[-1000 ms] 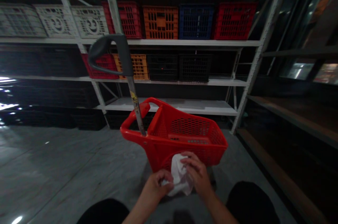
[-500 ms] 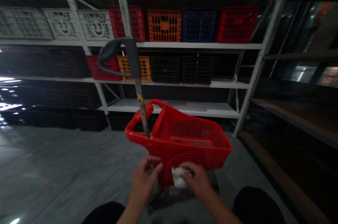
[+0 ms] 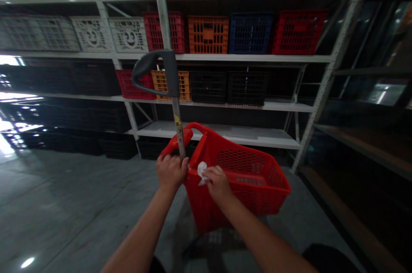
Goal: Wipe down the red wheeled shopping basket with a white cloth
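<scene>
My left hand (image 3: 172, 171) is closed on the near side of the handle frame of a red plastic shopping cart (image 3: 206, 208), by the foot of a metal pole (image 3: 180, 135). Between the fingers of my right hand (image 3: 219, 182) is a crumpled white tissue (image 3: 202, 172), at the cart's near upper rim. The cart's basket has perforated walls, and its visible inside holds nothing I can make out. A dark grey grip (image 3: 173, 73) is fixed partway up the pole.
Behind the cart stands a white metal rack (image 3: 225, 133) with plastic crates, among them an orange crate (image 3: 208, 34) and a blue crate (image 3: 251, 32). Another shelf unit (image 3: 360, 144) runs along the right. Grey concrete floor (image 3: 80, 195) lies to the left.
Both hands have moved up from in front of the cart's side. My left hand has taken hold of the handle frame; the right has brought the tissue to the rim.
</scene>
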{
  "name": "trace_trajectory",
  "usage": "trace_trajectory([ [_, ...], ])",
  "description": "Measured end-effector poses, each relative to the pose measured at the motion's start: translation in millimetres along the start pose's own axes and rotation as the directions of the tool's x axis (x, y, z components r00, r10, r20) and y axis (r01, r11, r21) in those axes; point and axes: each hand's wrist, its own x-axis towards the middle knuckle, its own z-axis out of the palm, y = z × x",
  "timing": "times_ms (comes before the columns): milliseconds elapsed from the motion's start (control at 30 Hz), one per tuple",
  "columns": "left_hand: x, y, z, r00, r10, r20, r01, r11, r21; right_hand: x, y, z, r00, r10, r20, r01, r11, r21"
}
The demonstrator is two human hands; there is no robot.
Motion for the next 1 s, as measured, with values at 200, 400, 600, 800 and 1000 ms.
trace_trajectory([
  [200, 5, -1, 5.3, 1.0, -0.014, -0.019, 0.014, 1.0, -0.001, 4, 14, -12, 0.999, -0.012, 0.037, 0.019, 0.984, -0.178],
  [400, 12, -5, 11.9, 0.998, -0.007, -0.057, 0.007, 1.0, 0.006, 39, -10, 27, 0.998, -0.052, 0.029, 0.054, 0.995, -0.079],
  [600, 16, -12, 19.1, 0.999, 0.016, -0.051, -0.015, 1.0, 0.026, 0, 26, -8, 0.996, 0.087, 0.015, -0.083, 0.979, -0.188],
  [800, 17, -10, 23.3, 0.999, 0.002, -0.047, -0.001, 1.0, 0.011, -27, 49, -24, 0.98, 0.196, -0.044, -0.201, 0.96, -0.194],
  [1000, 16, -9, 17.9, 0.999, 0.025, -0.04, -0.024, 0.999, 0.022, 25, 5, 30, 0.998, -0.064, -0.025, 0.063, 0.998, -0.022],
])
